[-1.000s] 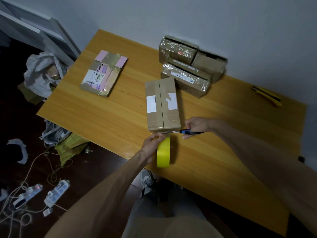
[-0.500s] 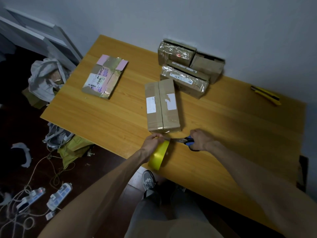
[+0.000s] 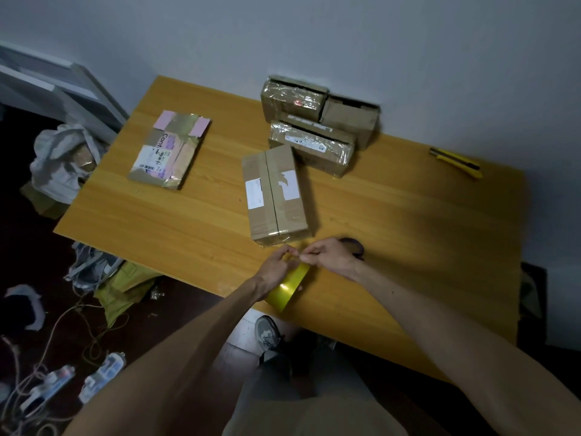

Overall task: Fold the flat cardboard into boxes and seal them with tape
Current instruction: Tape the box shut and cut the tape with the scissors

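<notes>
Cardboard box (image 3: 276, 196): closed, brown, with glossy clear tape along the centre seam and over the near end, and two white labels on top. It lies on the table (image 3: 188, 221) at 12 o'clock from both hands, just beyond the fingertips and untouched. Left hand (image 3: 275, 267) grips the yellow tape roll (image 3: 287, 289) at the table's 6 o'clock edge. Right hand (image 3: 330, 256), fingers curled, pinches at the roll's upper rim.

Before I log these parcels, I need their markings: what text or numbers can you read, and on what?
"Cont" on the flat parcel, dark print; further letters unclear.
Barcode label on that parcel: too small to read.
White labels on the middle box: blurred.
Label on the rear taped box: blurred.
</notes>
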